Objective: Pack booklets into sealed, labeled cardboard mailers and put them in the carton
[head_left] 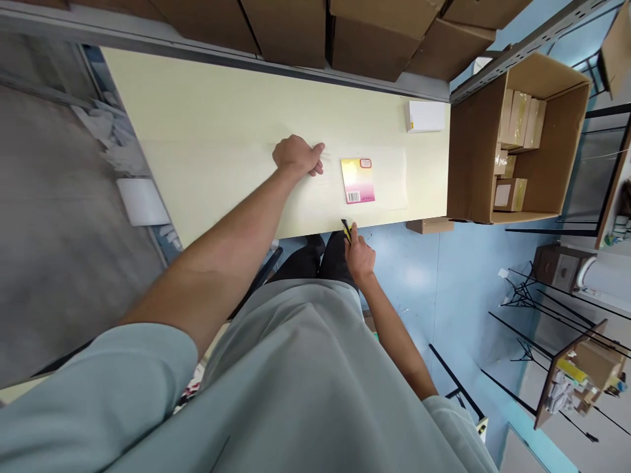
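Note:
My left hand (298,156) is just above the pale yellow table (217,118), fingers curled in and thumb pointing right. What is inside those fingers, if anything, is hidden. To its right lies a yellow-and-pink card (357,180) with a barcode and a small red-bordered label. A faint clear sheet (392,180) seems to lie around the card, its right edge just showing. At the table's near edge, my right hand (359,255) is closed around a black-and-yellow utility knife (347,230), index finger along it. The knife points toward the table.
A small white box (425,116) sits at the table's far right. Beyond the right end stands an open carton (476,151) with several smaller boxes inside. A shelf of cardboard boxes (290,33) runs along the far side. A white cylinder (142,202) is off the left edge.

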Motion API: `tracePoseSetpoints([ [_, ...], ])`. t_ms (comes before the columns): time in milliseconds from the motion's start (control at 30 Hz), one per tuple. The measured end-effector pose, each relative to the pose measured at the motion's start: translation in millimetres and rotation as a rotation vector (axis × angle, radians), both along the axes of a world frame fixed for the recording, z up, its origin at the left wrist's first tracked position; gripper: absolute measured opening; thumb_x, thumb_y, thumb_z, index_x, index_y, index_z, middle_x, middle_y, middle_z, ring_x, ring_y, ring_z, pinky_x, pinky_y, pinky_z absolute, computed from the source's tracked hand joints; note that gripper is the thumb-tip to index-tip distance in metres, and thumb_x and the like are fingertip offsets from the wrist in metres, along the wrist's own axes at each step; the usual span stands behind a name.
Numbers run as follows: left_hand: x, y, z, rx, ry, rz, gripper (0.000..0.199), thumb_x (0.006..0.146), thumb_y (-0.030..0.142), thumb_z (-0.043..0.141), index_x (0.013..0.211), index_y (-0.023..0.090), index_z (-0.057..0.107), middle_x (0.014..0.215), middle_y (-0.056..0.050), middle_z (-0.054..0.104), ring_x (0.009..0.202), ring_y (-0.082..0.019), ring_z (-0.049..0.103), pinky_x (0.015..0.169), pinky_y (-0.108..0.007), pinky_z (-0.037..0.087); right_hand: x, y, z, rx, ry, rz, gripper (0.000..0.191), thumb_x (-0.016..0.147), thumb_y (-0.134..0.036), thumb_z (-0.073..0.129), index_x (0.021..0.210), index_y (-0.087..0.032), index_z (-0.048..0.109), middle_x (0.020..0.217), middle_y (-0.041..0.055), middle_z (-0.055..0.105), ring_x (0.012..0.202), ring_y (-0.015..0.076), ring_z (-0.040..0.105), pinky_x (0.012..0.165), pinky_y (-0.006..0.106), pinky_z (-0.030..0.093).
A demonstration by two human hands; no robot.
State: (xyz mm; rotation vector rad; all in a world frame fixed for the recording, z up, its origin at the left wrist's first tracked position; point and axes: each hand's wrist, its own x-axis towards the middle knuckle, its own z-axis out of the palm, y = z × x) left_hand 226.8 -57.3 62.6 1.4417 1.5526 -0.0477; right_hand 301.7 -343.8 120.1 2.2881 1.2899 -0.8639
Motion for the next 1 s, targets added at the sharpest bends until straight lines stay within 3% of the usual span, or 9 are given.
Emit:
tracePoseSetpoints([
  [133,-9.7,-13.7,1.2,0.109,-0.01,0.017,0.047,0.097,0.052,0.055,0.06,0.026,0.067,0.056,-0.001,0.067,0.075,-0.021,0.069,0.088,-0.037,0.049,0.2,-1.9,2.1,0.064,0.028,-0.088,0.062,0.119,-0.042,0.04,0.176,-0.024,0.026,0.137,0.0146,0.074,0.108,0.0257,0.078,0.092,0.033,0.06],
  [233,-19.4,-29.9,-9.1,0.269,-0.007,0.0,0.043,0.099,0.046,0.053,0.063,0.025,0.064,0.07,-0.005,0.072,0.082,-0.025,0.069,0.088,-0.039,0.05,5.1,7.9,-5.1,0.188,0.013,-0.169,0.065,0.117,-0.042,0.042,0.177,-0.025,0.023,0.146,0.0144,0.072,0.116,0.0264,0.077,0.096,0.034,0.06],
  [367,-26.6,-48.4,-30.9,0.423,0.058,-0.047,0.04,0.098,0.043,0.055,0.063,0.023,0.053,0.072,-0.008,0.065,0.087,-0.027,0.066,0.082,-0.039,0.048,18.7,44.6,-21.0,0.329,0.001,-0.231,0.065,0.116,-0.041,0.043,0.176,-0.024,0.025,0.149,0.014,0.07,0.123,0.0275,0.076,0.099,0.035,0.06],
  [533,-27.8,-53.2,-50.0,0.479,0.041,-0.041,0.039,0.095,0.042,0.06,0.063,0.024,0.046,0.065,-0.008,0.054,0.08,-0.028,0.061,0.073,-0.039,0.043,34.5,103.4,-44.8,0.365,-0.016,-0.224,0.073,0.114,-0.053,0.044,0.177,-0.026,0.019,0.145,0.0141,0.072,0.123,0.0316,0.075,0.097,0.04,0.061],
  [700,-31.1,-51.0,-51.4,0.442,0.016,-0.046,0.045,0.096,0.042,0.057,0.06,0.023,0.038,0.062,-0.007,0.05,0.074,-0.026,0.057,0.071,-0.04,0.038,39.7,133.0,-56.3,0.319,-0.037,-0.219,0.084,0.109,-0.063,0.051,0.178,-0.028,0.016,0.14,0.015,0.072,0.12,0.0346,0.074,0.095,0.043,0.061],
  [1000,-32.0,-46.7,-45.9,0.479,0.035,-0.088,0.049,0.097,0.042,0.056,0.057,0.024,0.034,0.053,-0.005,0.044,0.061,-0.023,0.05,0.063,-0.041,0.031,37.4,138.3,-51.1,0.267,-0.037,-0.314,0.085,0.108,-0.061,0.054,0.177,-0.031,0.015,0.145,0.0158,0.069,0.123,0.0369,0.073,0.095,0.048,0.062],
])
